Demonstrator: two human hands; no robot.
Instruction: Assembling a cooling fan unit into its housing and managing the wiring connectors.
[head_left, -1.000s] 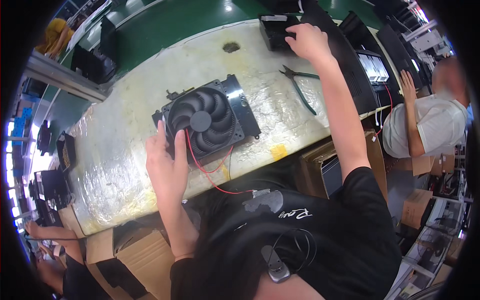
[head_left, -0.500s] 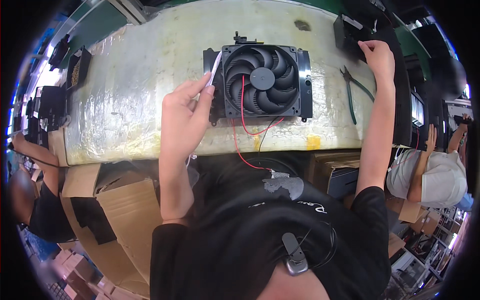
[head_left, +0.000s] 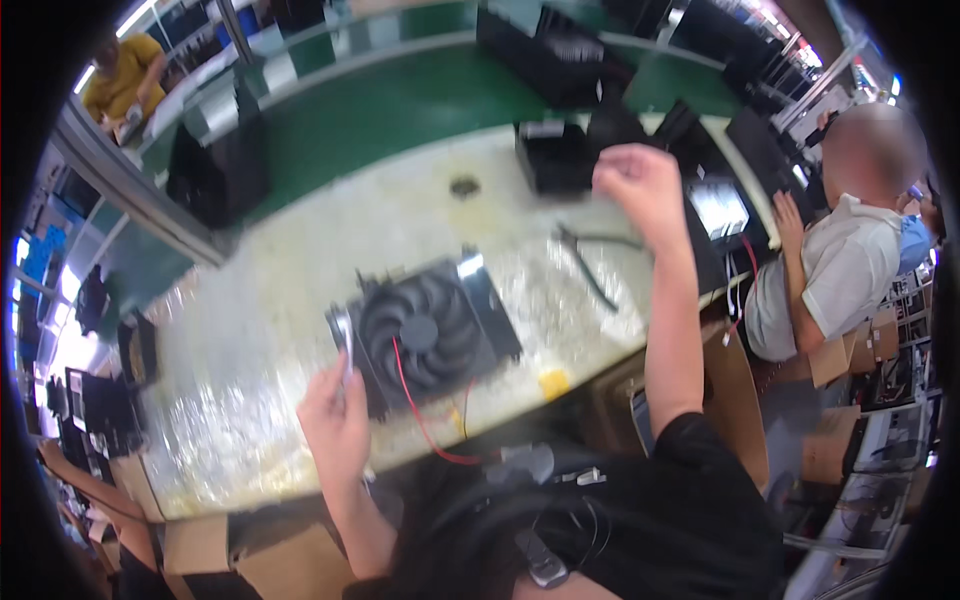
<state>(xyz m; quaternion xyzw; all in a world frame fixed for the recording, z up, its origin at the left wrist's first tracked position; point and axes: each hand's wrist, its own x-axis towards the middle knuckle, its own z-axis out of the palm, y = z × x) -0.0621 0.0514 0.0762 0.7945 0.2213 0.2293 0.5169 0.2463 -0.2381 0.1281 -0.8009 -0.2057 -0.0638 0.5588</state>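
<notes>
A black cooling fan [head_left: 425, 362] sits on a flat dark radiator-like frame [head_left: 490, 308] on the worktable, with a red wire [head_left: 415, 414] running from it toward me. At its left edge my left hand [head_left: 335, 420] pinches a thin white strip [head_left: 348, 338] that stands up past the fingertips. My right hand [head_left: 648, 195] is raised at the far right, beside a black open box [head_left: 552, 170]. Its fingers are curled together; whatever they hold, if anything, is too blurred to make out. Below it, dark-handled pliers [head_left: 590, 272] lie on the table, touched by neither hand.
The worktable [head_left: 300, 240] has a plastic-wrapped top. Beyond it runs a green surface [head_left: 400, 130] with black cases [head_left: 550, 60]. A metal post [head_left: 140, 190] stands at the left. A co-worker in a pale shirt [head_left: 850, 265] is at the right. Cardboard boxes [head_left: 290, 555] stand below the near edge.
The view has swung up and to the right, so the table appears tilted and more background shows. My left hand still pinches the white strip; my right hand's fingers are more curled.
</notes>
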